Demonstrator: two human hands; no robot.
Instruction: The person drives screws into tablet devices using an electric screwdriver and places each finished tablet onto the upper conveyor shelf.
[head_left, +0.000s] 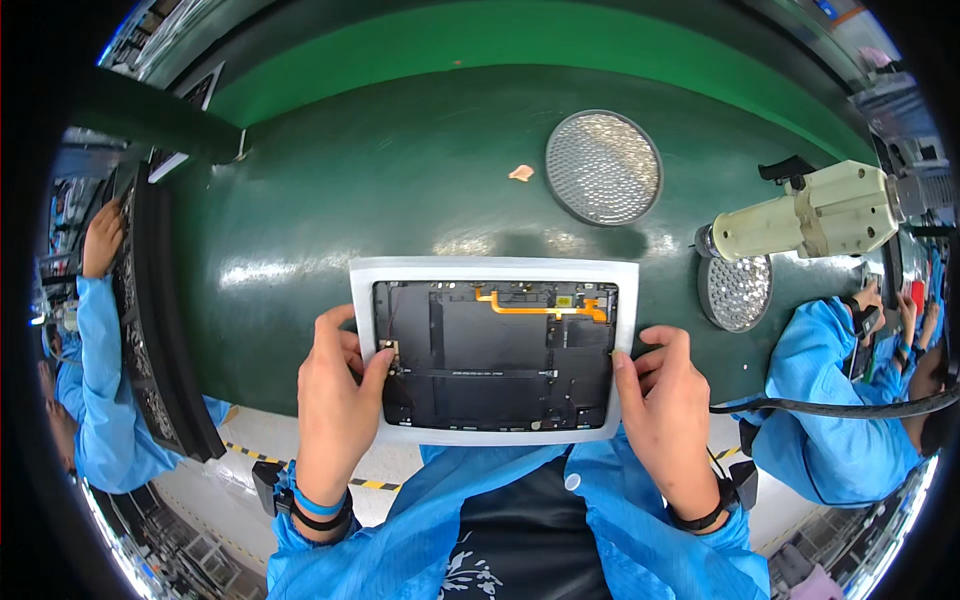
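Note:
An opened tablet [485, 345] with black innards and an orange ribbon cable [530, 310] along its upper part sits in a white rectangular frame [500, 268]. It is at the near edge of the green bench [370, 190]. My left hand [340, 400] grips the frame's left side, thumb on the tablet's inner edge and the other fingers curled at the side. On the opposite side my right hand [665, 400] does the same, its thumb over the right border. What the fingertips touch beneath the frame is hidden.
Two round dimpled metal dishes [604, 167] [736, 291] and a small pinkish scrap [521, 173] lie beyond the tablet. A cream-coloured tool head [810, 215] juts in from the right, above a black cable [850, 405]. Black racking [150, 320] edges the left; co-workers' blue sleeves [105, 370] [830, 360] show both sides.

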